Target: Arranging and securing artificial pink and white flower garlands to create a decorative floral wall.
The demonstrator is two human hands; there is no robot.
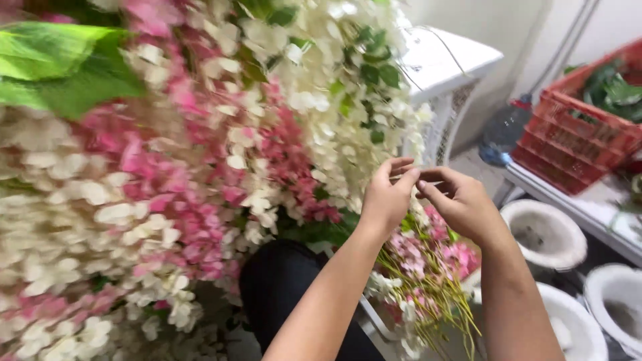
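Note:
My left hand (388, 197) and my right hand (461, 204) meet in front of a hanging mass of white and pink artificial flowers (221, 154). Their fingertips pinch together on a thin white strand (420, 182) at the flowers' right edge. Below my hands, pink flower sprigs on yellow-green stems (428, 267) droop downward. Green leaves (60, 67) show at the upper left.
A red plastic crate (575, 134) holding green leaves sits on a shelf at the right. White round pots (545, 234) stand on the floor below it. A white lattice cabinet (448, 80) is behind the flowers, with a blue bottle (505, 130) beside it.

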